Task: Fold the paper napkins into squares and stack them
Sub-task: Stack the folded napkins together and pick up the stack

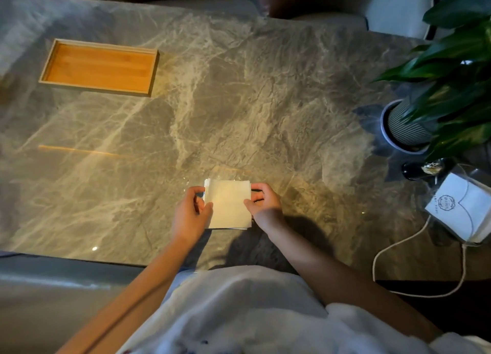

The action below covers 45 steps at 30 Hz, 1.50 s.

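A stack of white paper napkins folded into squares lies on the marble table, close to its near edge. My left hand grips the stack's left side, thumb on top and fingers curled at the edge. My right hand pinches the right side the same way. Layered edges of several napkins show at the stack's upper left corner and bottom.
A shallow wooden tray sits at the far left of the table. At the right stand a potted plant, a small dark object and a white napkin holder, with a white cable looping toward the near edge.
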{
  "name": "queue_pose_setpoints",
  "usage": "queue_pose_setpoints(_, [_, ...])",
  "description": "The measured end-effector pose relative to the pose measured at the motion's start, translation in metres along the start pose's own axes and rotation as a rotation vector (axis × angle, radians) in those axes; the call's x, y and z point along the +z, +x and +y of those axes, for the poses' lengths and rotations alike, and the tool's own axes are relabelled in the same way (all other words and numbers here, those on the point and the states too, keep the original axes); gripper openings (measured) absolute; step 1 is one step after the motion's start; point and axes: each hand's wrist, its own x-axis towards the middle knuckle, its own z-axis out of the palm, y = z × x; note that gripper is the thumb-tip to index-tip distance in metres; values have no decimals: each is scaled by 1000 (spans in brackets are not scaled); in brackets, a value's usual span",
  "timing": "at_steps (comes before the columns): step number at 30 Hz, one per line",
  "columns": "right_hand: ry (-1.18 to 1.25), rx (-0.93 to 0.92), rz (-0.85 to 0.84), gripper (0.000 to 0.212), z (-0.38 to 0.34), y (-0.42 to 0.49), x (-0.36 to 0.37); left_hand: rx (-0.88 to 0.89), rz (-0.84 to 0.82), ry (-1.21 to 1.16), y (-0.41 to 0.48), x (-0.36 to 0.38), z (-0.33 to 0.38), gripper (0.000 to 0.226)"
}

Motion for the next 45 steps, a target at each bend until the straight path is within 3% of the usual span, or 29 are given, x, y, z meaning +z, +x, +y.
queue_pose_setpoints(16, [-113,-24,72,29,6,0,1,119,-31,177,4,-4,-12,31])
queue_pose_setpoints(29, [-211,-16,7,33,8,-3,2,136,-138,375,3,0,-10,40])
queue_pose_setpoints(32, [-315,-172,76,44,9,-11,1,83,-122,334,1,0,-8,43])
queue_pose_setpoints(36, [-717,-532,47,59,9,-15,0,53,-96,310,-1,-3,-9,47])
queue_pose_setpoints(41, [-966,-686,-103,70,8,-15,13,56,-79,331,-6,-4,-10,47])
queue_pose_setpoints(45, [-1052,-668,-81,66,8,-13,19,16,-89,329,-6,-3,-5,46])
